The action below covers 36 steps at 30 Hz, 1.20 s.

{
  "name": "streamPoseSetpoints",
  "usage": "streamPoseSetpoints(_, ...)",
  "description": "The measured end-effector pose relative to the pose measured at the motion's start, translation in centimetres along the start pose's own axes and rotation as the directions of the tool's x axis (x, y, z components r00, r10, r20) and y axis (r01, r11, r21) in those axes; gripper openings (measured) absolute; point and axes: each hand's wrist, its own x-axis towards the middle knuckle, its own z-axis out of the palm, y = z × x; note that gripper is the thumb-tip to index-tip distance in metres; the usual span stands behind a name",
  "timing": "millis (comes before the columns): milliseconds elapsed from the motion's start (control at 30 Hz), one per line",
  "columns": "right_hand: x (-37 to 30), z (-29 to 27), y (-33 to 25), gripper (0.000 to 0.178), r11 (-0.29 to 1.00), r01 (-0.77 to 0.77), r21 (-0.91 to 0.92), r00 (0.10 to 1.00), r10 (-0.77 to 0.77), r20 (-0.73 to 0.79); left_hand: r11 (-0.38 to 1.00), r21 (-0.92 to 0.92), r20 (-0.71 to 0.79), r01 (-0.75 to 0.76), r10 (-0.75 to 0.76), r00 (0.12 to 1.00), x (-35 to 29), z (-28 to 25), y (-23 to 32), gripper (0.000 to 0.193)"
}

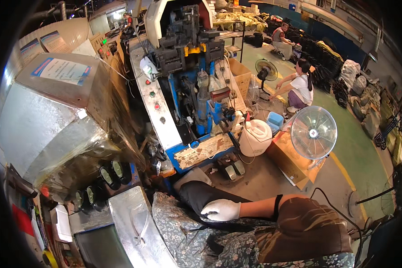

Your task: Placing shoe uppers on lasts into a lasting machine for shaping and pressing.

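My right hand (221,210), in a white knit glove, lies over my dark trouser leg (201,195), above a floral apron (178,223). Its fingers are bent together and turned down, so whatever they may hold is hidden. The forearm comes in from the right, out of a brown patterned sleeve (303,223). My left hand is outside the picture. Ahead stands a blue-framed machine (201,98) with black clamps and a panel of buttons (155,111). A foot pedal (232,169) sits on the floor before it.
Left are a metal hood (44,120), dark shoes (107,176) in pairs, and a metal sheet bench (138,228). Right are a white plastic drum (255,137), a cardboard box (288,156) and a fan (313,133). A co-worker (301,85) crouches beyond; another (282,42) sits farther back.
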Motion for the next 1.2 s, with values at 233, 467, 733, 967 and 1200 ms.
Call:
streamPoseSetpoints(233,0.0,2.3,0.5,0.023,0.944,0.231,-0.237,0.972,-0.236,0.005,0.997,-0.067,0.039,0.041,-0.038,0.998,-0.5,-1.4,1.5,0.059)
streamPoseSetpoints(467,0.0,2.7,0.2,0.025,0.947,0.192,-0.258,0.981,-0.196,0.012,0.965,-0.187,0.038,0.181,-0.177,0.983,-2.3,-6.9,0.7,0.061)
streamPoseSetpoints(733,6.1,1.0,-2.6,0.027,0.946,0.323,0.040,0.934,-0.325,0.150,0.635,-0.583,0.091,0.506,-0.568,0.818,-6.1,-15.8,-0.3,0.059)
streamPoseSetpoints(967,12.4,0.0,-15.7,0.063,0.896,0.310,0.317,0.915,-0.372,0.157,0.796,-0.571,0.188,0.200,-0.110,0.976,-8.8,-4.6,2.4,0.053)
streamPoseSetpoints(1200,9.0,-2.4,-14.0,0.037,0.853,0.477,-0.210,0.873,-0.487,0.004,0.397,-0.811,0.463,0.428,-0.010,0.886,-5.6,8.2,11.6,0.057)
